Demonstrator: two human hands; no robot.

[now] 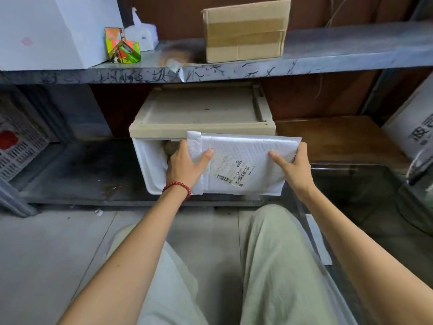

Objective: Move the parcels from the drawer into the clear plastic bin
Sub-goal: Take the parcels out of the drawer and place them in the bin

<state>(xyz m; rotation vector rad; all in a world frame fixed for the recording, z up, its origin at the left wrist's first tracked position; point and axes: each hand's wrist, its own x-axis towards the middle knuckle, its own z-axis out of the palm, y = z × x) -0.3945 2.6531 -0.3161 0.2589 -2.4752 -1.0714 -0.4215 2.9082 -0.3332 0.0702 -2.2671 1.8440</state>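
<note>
Parcel (243, 158) hangs at frame centre above the open drawer (150, 165), left grip (187, 165) and right grip (293, 167) each curled round an edge. Its slick wrapping could slip before reaching the clear bin (335, 167), lower right.

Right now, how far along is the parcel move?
Done: the white plastic drawer is pulled open; no parcel shows in the clear plastic bin on the right.
In hand: left hand and right hand grip a white padded mailer with a barcode label above the drawer.
Left: bin it, then the brown item inside the drawer.
</note>
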